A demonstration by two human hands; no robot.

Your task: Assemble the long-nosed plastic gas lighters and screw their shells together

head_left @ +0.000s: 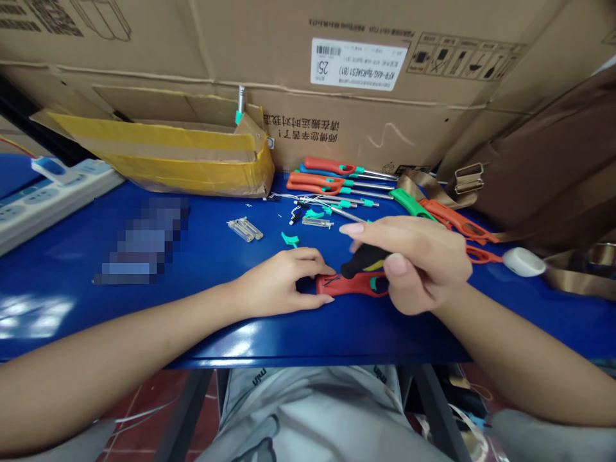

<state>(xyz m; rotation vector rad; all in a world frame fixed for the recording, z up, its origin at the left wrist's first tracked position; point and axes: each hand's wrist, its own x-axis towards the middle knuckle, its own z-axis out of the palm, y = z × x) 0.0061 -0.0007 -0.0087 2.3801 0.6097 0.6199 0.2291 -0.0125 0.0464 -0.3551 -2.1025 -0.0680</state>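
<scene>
Right hand (426,263) hid part of the black tool (360,260) and red handle (353,287); left edge cut off power strip (67,191).

workshop | blue worktable (289,343) | loose lighter parts (246,230) | cardboard carton (250,45)

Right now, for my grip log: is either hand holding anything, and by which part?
Left hand: red casing, by its left end. Right hand: black tool, exact grip partly hidden.

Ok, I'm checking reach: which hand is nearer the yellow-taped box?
Left. The left hand is in front of the yellow-taped box, slightly to its right; the right hand is much farther right.
</scene>
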